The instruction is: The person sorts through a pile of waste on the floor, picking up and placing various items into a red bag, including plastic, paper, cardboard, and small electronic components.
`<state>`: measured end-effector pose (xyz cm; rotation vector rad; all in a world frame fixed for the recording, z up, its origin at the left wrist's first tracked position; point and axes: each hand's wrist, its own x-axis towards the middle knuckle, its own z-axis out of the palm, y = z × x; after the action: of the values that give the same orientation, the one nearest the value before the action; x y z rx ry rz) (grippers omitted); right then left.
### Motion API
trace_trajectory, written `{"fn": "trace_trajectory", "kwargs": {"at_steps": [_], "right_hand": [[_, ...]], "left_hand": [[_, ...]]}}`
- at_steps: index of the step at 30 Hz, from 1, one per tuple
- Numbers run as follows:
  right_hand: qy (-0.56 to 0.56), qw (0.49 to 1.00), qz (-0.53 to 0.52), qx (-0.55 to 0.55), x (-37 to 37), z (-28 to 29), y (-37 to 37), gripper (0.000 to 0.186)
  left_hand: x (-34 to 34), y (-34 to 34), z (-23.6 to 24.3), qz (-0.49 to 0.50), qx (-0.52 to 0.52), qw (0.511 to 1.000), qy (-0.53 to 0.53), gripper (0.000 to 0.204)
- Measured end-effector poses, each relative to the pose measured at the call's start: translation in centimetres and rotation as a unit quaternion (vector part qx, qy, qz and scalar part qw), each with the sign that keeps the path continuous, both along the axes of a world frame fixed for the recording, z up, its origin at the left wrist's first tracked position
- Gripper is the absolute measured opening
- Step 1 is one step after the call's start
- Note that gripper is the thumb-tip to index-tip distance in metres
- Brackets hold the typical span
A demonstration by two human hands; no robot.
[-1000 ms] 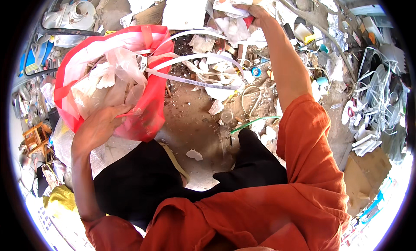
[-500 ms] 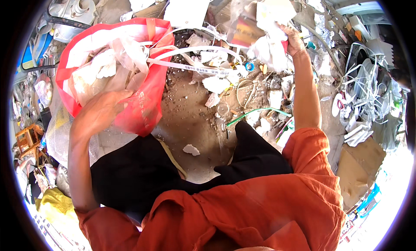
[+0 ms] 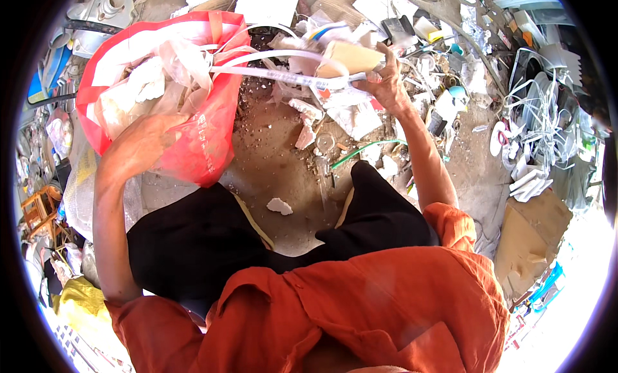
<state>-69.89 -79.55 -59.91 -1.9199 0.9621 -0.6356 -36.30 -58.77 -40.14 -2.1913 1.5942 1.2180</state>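
Note:
A red bag (image 3: pixel 215 131) with a white inside stands open at the left, holding crumpled clear plastic and white scraps. My left hand (image 3: pixel 145 141) is at its near rim, thumb outside and the other fingers partly hidden inside, gripping the edge. My right hand (image 3: pixel 388 86) grips a loose bundle of scraps, with a tan piece of cardboard (image 3: pixel 347 57) on top. Below the cardboard hang pale sheets; their exact kinds are blurred. White plastic strapping (image 3: pixel 273 72) loops from the bag across to the bundle, partly overlapping it.
Mixed litter covers the ground ahead, with a green strip (image 3: pixel 367 151) near my right knee. A tangle of clear strapping (image 3: pixel 547 115) and a flat cardboard sheet (image 3: pixel 534 244) lie at the right. A white plastic fitting (image 3: pixel 106 16) sits beyond the bag.
My right hand has moved left and a little nearer, bringing the scraps toward the bag. Dark and white pieces now show where the bundle was. My left hand stays at the bag's rim.

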Motion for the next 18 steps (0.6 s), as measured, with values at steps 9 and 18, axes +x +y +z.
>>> {"fn": "trace_trajectory", "kwargs": {"at_steps": [9, 18], "right_hand": [[0.002, 0.987, 0.051, 0.150, -2.6, 2.0, 6.0, 0.030], [-0.286, 0.826, -0.217, 0.434, -12.2, -2.5, 3.3, 0.010]], "left_hand": [[0.4, 0.6, -0.6, -0.001, -0.028, 1.000, 0.011, 0.039], [0.3, 0.6, -0.6, 0.011, -0.005, 1.000, 0.010, 0.040]]}}
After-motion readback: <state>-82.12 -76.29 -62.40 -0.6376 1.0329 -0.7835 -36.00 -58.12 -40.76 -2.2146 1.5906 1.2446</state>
